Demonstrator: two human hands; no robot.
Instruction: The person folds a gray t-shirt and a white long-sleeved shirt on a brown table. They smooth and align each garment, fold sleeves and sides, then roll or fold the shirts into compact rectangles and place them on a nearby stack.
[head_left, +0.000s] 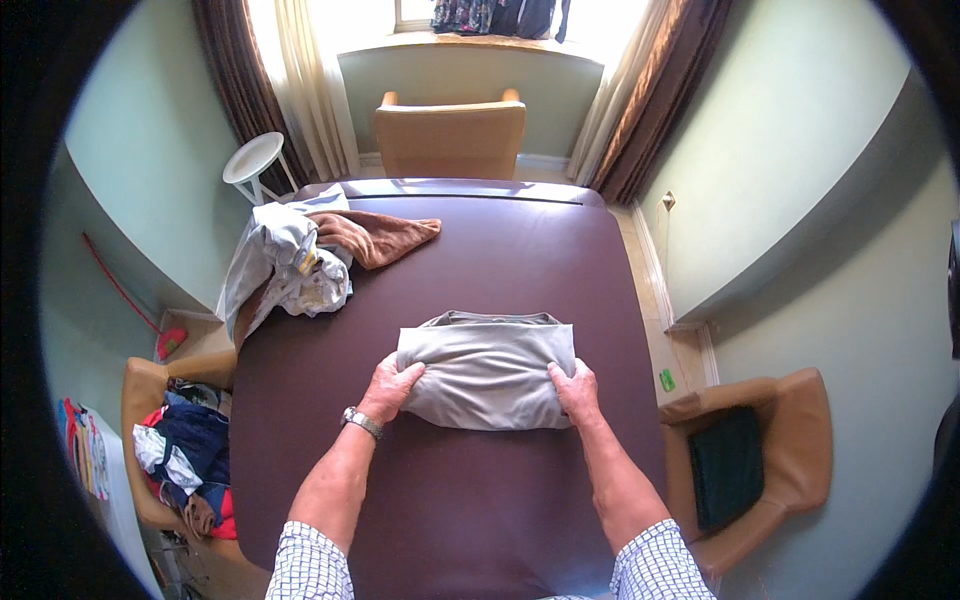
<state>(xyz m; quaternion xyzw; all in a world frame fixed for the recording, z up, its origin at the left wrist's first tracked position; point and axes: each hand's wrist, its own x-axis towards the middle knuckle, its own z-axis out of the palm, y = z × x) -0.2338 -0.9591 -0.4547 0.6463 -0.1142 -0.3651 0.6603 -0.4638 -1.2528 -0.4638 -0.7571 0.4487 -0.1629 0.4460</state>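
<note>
A grey garment (487, 375), folded into a wide bundle with its neckline at the far edge, is on the dark brown table (450, 495) before me. My left hand (391, 384) grips its left side, thumb on top and fingers hidden beneath the cloth; a metal wristwatch (362, 422) is on that wrist. On the opposite side my right hand (576, 388) holds the garment's edge in the same way, thumb on top. Beyond and to the left lies a heap of crumpled light grey clothes (289, 255), with a brown cloth (379, 234) spread against it.
A tan armchair (142, 390) at the left holds piled clothes (191, 442). Another armchair (810, 442) with a dark folded cloth (726, 469) stands at the right. Past the table's far edge are a chair (450, 139) and a white stool (253, 157).
</note>
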